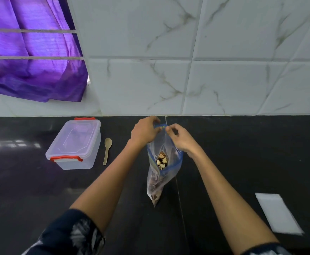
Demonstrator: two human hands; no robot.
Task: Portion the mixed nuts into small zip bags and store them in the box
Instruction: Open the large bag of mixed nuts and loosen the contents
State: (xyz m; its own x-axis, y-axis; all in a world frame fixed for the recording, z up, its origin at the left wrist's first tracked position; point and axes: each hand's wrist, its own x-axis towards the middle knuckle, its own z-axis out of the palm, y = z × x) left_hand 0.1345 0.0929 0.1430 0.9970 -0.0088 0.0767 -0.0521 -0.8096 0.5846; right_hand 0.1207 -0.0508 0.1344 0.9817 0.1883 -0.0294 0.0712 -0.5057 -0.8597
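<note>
Both hands, left hand and right hand, are pinching the blue zip rim of the nut bag, holding it open. No readable writing is showing. The lidded box is sitting on the tabletop.

Both your arms are stretched out in front of you, forearms bare, dark patterned sleeves bunched up near the elbows. Your left hand and right hand sit close together, knuckles up, fingers curled into pinches at the same height. Thumbs and fingertips nearly meet in the middle, wrists angled slightly inward.
</note>
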